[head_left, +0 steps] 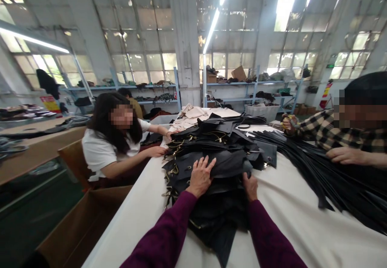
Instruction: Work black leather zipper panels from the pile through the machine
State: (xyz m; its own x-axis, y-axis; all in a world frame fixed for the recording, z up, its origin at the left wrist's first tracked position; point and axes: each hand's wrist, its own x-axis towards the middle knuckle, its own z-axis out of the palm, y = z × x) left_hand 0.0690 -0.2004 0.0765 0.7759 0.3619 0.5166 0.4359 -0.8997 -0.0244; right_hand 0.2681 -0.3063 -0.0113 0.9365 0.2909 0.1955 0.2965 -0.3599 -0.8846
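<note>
With the left hand (pixel 200 176) flat and splayed on the black pile (pixel 211 155) mid-surface and the right hand (pixel 249 186) gripping its near right edge (fingers tucked under), press evenly so layers stay aligned.

Wearer, as seen from the head camera: two forearms and two hands. Left sleeve (pixel 169 231): long, dark plum-purple knit, plain, no print or stripe, soft folds along its length, cuff close at the wrist. Right sleeve (pixel 269 239): same plum-purple knit, same plain finish, cuff likewise ending at the wrist. Left hand (pixel 201 175): bare, no glove, no ring or watch to be seen. Right hand (pixel 250 186): bare, no glove; fingers partly hidden, jewellery cannot be judged.
</note>
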